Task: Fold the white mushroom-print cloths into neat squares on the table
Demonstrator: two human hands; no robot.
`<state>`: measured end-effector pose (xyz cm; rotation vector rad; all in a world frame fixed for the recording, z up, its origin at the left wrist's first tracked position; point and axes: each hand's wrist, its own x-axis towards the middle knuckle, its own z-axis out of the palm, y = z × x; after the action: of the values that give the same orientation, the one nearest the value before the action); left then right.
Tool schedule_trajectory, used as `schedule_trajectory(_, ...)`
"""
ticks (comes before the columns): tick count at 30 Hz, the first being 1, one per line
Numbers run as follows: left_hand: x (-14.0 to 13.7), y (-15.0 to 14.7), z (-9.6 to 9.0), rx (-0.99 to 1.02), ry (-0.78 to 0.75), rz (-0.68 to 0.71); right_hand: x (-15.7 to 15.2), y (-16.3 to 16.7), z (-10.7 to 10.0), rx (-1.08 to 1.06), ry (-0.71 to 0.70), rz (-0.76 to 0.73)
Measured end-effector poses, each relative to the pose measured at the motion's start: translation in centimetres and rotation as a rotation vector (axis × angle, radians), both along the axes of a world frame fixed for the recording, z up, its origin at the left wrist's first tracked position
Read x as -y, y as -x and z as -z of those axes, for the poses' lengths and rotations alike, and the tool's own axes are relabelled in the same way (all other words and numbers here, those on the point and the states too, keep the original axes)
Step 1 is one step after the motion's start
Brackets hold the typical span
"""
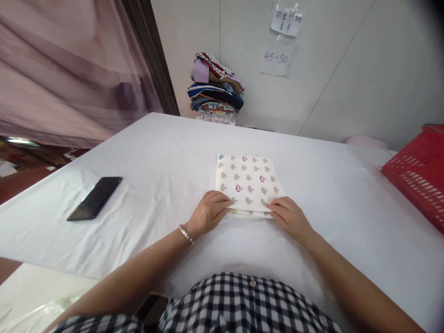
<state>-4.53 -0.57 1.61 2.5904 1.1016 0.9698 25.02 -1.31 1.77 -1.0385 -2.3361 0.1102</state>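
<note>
A folded white cloth (249, 177) printed with grey and red mushrooms lies on the white-covered table (166, 152) in front of me. My left hand (211, 210) pinches its near left corner, fingers closed over the edge. At the near right corner my right hand (288, 215) grips the same edge between thumb and fingers. Along that near edge the upper layer is slightly raised, and a lower layer with a yellow print shows beneath it. A silver bracelet (186, 234) circles my left wrist.
A black phone (95, 199) rests on the table at the left. At the right edge stands a red plastic basket (419, 173). Beyond the far edge rises a stack of folded fabrics (217, 90) against the wall. A pink curtain (76, 64) hangs at the left.
</note>
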Motion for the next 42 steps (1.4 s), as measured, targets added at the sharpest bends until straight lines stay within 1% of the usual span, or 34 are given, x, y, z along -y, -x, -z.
schedule_trajectory(2, 0.1, 0.0, -0.1, 0.018, -0.007, -0.006, 0.2, 0.0, -0.1, 0.004, -0.012, 0.021)
schedule_trajectory(4, 0.1, 0.1, -0.2, 0.001, -0.011, 0.008, 0.5, 0.1, -0.2, 0.046, 0.007, 0.001)
schedule_trajectory(7, 0.3, 0.2, -0.2, -0.062, -0.010, 0.039, 0.8, 0.0, -0.3, 0.142, 0.057, -0.059)
schedule_trajectory(12, 0.1, 0.4, -0.4, -0.169, -0.015, 0.043, 0.7, -0.5, 0.0, 0.181, 0.034, -0.056)
schedule_trajectory(14, -0.2, 0.3, -0.6, -0.198, -0.016, 0.035, 0.3, -0.8, -0.3, 0.173, 0.062, -0.064)
schedule_trajectory(17, -0.6, 0.0, -1.0, -0.216, -0.038, 0.031, -0.9, -1.1, -1.7, 0.142, 0.130, -0.085)
schedule_trajectory(19, -0.9, -0.4, -1.2, -0.204, -0.092, 0.003, -1.9, -1.3, -2.8, 0.110, 0.078, -0.049)
schedule_trajectory(22, -0.9, -0.8, -1.4, -0.180, -0.195, -0.061, -2.7, -1.2, -3.5, 0.074, -0.119, 0.059)
schedule_trajectory(24, -0.7, -0.9, -1.3, -0.208, -0.235, -0.057, -2.5, -1.1, -2.9, 0.094, -0.184, 0.060)
schedule_trajectory(25, -0.5, -0.8, -1.1, -0.235, -0.241, -0.037, -2.2, -1.1, -2.4, 0.114, -0.174, 0.026)
schedule_trajectory(28, -0.2, -0.6, -0.7, -0.298, -0.231, 0.016, -0.9, -1.0, -0.8, 0.169, -0.053, -0.060)
schedule_trajectory(30, -0.1, -0.5, -0.6, -0.301, -0.212, 0.024, -0.2, -1.0, -0.3, 0.171, -0.012, -0.038)
schedule_trajectory(32, 0.0, -0.4, -0.7, -0.288, -0.178, 0.035, 0.2, -0.9, -0.1, 0.166, -0.024, -0.009)
schedule_trajectory(36, 0.4, -0.3, -0.7, -0.303, -0.106, 0.065, 0.6, -0.8, 0.1, 0.184, -0.041, -0.030)
schedule_trajectory(40, 0.3, -0.2, -0.5, -0.319, -0.128, 0.014, 0.3, -0.8, 0.5, 0.209, -0.067, -0.007)
schedule_trajectory(42, 0.0, -0.4, -0.6, -0.308, -0.154, -0.002, -0.3, -0.9, 0.0, 0.203, -0.057, 0.000)
